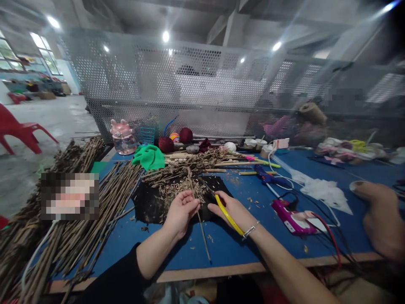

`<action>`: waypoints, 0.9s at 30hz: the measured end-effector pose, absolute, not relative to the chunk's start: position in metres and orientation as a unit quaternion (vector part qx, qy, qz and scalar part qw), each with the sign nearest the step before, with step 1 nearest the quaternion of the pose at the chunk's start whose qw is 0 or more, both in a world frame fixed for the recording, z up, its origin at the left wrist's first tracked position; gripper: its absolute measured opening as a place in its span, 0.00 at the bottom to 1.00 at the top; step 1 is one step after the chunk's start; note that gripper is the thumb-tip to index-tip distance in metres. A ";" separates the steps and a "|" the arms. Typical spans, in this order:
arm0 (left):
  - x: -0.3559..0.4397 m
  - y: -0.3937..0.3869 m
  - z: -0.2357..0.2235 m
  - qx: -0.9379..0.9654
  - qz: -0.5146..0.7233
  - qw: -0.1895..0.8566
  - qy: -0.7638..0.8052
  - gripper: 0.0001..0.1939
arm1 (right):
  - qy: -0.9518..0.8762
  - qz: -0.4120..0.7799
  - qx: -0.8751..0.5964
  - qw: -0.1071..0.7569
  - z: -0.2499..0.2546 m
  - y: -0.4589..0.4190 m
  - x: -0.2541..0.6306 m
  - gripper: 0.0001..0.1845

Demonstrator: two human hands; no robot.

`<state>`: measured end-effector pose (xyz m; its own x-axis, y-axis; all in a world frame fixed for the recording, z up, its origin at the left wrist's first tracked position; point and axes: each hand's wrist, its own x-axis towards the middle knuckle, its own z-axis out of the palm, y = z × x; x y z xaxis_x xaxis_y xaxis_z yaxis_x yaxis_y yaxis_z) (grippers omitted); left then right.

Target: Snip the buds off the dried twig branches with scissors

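My left hand [182,211] pinches a thin dried stalk [203,236] between thumb and fingers. The stalk's bare end slants down over the blue tabletop; its upper part runs over the plant litter. In my right hand [234,211] is a yellow-handled tool [228,216], its dark jaws pointing toward the stalk. Whether it is pliers or shears I cannot tell. Beneath both hands lies a black cloth [147,207] strewn with dry husk bits [177,188]. Behind it rests a pile of dried flower stems [177,169].
Long stalks [91,219] fill the left side. A green cloth [148,157] and pink-lidded bottle [122,137] stand behind. At right are a blue glue gun [267,176], magenta power strip [292,219] with cables and white plastic [325,192]. Another person's hand [379,207] reaches in farther right.
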<state>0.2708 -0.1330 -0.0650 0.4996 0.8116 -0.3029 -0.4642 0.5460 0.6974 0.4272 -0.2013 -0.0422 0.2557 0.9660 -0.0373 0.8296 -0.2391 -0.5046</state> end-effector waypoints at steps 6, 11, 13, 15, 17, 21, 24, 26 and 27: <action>0.271 -0.138 -0.063 0.296 0.309 0.839 0.337 0.17 | -0.597 0.178 -0.764 0.169 -0.047 -0.203 0.432 0.26; 0.269 -0.141 -0.067 0.311 0.235 0.867 0.310 0.20 | -0.608 0.186 -0.753 0.172 -0.051 -0.199 0.426 0.29; 0.268 -0.140 -0.070 0.317 0.219 0.868 0.314 0.19 | -0.611 0.186 -0.749 0.174 -0.052 -0.198 0.425 0.29; 0.268 -0.139 -0.071 0.331 0.216 0.859 0.324 0.18 | -0.610 0.184 -0.750 0.175 -0.051 -0.199 0.426 0.30; 0.269 -0.140 -0.070 0.344 0.221 0.849 0.335 0.19 | -0.610 0.189 -0.750 0.173 -0.049 -0.200 0.427 0.30; 0.270 -0.145 -0.067 0.352 0.232 0.835 0.352 0.21 | -0.615 0.201 -0.744 0.167 -0.044 -0.203 0.427 0.28; 0.271 -0.147 -0.067 0.359 0.234 0.830 0.356 0.23 | -0.616 0.190 -0.746 0.165 -0.043 -0.202 0.423 0.28; 0.272 -0.147 -0.069 0.363 0.242 0.827 0.354 0.24 | -0.615 0.181 -0.750 0.165 -0.044 -0.200 0.420 0.26; 0.272 -0.147 -0.070 0.364 0.246 0.826 0.353 0.24 | -0.614 0.179 -0.751 0.166 -0.046 -0.199 0.419 0.25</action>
<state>0.2721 -0.1473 -0.0700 0.6305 0.6630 -0.4036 -0.1494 0.6140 0.7751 0.4191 -0.1993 -0.0456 0.1826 0.9810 -0.0649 0.8627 -0.1916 -0.4680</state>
